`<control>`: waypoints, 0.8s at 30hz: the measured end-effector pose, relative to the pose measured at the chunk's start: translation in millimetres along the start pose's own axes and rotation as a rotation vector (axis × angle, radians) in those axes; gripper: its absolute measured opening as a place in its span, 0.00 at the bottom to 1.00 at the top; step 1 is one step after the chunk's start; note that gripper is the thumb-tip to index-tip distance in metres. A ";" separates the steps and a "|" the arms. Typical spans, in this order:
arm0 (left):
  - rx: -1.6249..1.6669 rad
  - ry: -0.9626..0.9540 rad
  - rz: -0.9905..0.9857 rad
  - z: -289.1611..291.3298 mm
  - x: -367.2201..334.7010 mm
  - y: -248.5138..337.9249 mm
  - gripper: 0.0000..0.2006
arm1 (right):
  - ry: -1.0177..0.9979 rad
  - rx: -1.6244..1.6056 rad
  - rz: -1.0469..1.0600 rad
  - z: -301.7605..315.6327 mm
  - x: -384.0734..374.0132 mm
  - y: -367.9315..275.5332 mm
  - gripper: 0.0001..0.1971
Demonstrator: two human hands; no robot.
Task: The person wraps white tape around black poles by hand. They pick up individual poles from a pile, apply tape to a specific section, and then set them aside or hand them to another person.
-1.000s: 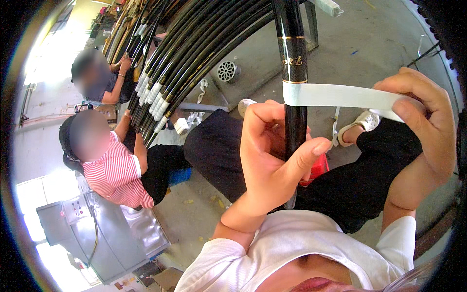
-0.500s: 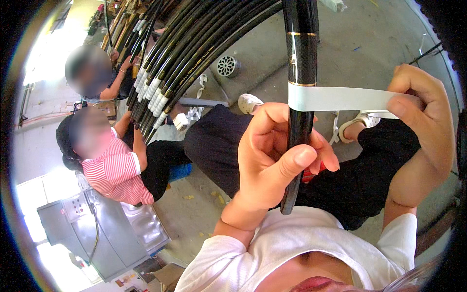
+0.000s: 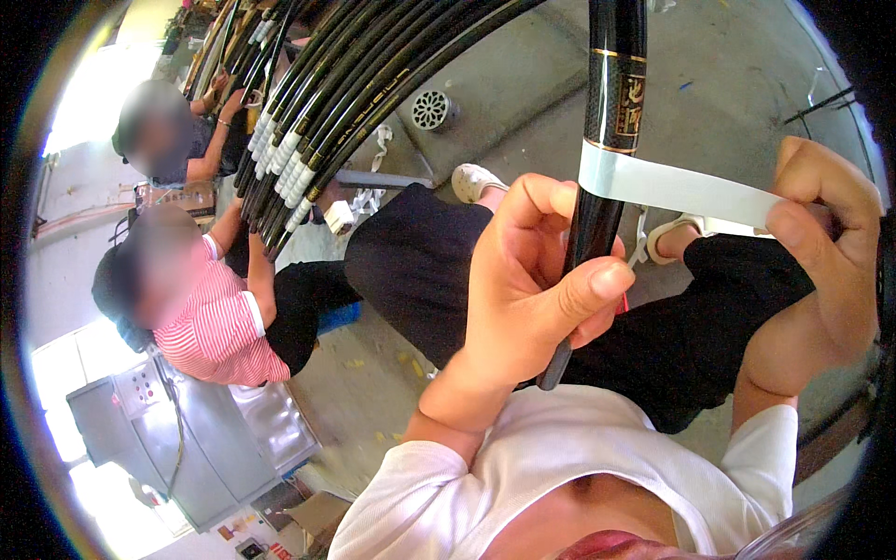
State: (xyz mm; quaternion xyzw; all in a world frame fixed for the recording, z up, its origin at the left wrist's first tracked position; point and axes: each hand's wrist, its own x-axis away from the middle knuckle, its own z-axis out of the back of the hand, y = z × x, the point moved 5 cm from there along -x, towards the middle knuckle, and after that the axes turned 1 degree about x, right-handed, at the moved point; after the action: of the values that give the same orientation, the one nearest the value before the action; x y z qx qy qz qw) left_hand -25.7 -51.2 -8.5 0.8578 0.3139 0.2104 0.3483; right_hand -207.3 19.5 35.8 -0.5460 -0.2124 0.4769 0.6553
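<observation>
A glossy black fishing rod (image 3: pixel 614 56) with thin gold rings stands in front of me, tilted, its lower end near my shirt. My left hand (image 3: pixel 523 289) is wrapped round its lower part, thumb across the front. Just above these fingers a band of white tape (image 3: pixel 686 189) goes round the rod and stretches taut to the right, sloping down a little. The tape's far end is pinched between the thumb and fingers of my right hand (image 3: pixel 829 219). Whatever else lies within that right hand is hidden.
At the left, several black rods (image 3: pixel 364 103) with white-wrapped ends lean in a bundle. A person in a striped shirt (image 3: pixel 210 322) sits beside them, another person beyond. A round grate (image 3: pixel 432 110) lies in the floor; a grey metal cabinet (image 3: pixel 177 439) stands lower left.
The rod's upper part has swung right and its lower end slightly left, so it tilts more. My right hand has shifted a little right, and the tape now slopes downward.
</observation>
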 end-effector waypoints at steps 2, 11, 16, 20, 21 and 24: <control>-0.096 0.014 -0.024 1.8 -0.9 1.9 0.17 | -0.019 0.076 0.045 0.9 2.6 -3.7 0.17; -0.053 -0.051 -0.064 -2.8 1.4 2.3 0.15 | -0.055 0.142 0.027 4.2 3.2 -8.6 0.15; -0.023 -0.081 -0.059 -7.8 3.1 1.3 0.14 | 0.002 -0.078 -0.192 -6.1 2.9 -0.9 0.15; -0.132 0.043 -0.069 -5.8 2.5 -6.1 0.30 | -0.028 -0.045 -0.203 -8.8 0.8 -3.7 0.15; -0.112 0.075 -0.059 -7.8 2.1 -6.0 0.30 | -0.033 -0.031 -0.193 -7.8 0.9 -4.7 0.15; -0.059 -0.041 -0.119 -2.2 1.6 -4.5 0.22 | -0.062 -0.026 -0.159 -9.2 2.4 -6.9 0.15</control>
State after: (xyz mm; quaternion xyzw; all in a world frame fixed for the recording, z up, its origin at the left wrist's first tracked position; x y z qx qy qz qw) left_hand -27.6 -46.5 -10.1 0.8312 0.3510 0.1808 0.3915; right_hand -196.2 17.1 38.6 -0.5208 -0.2814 0.4374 0.6770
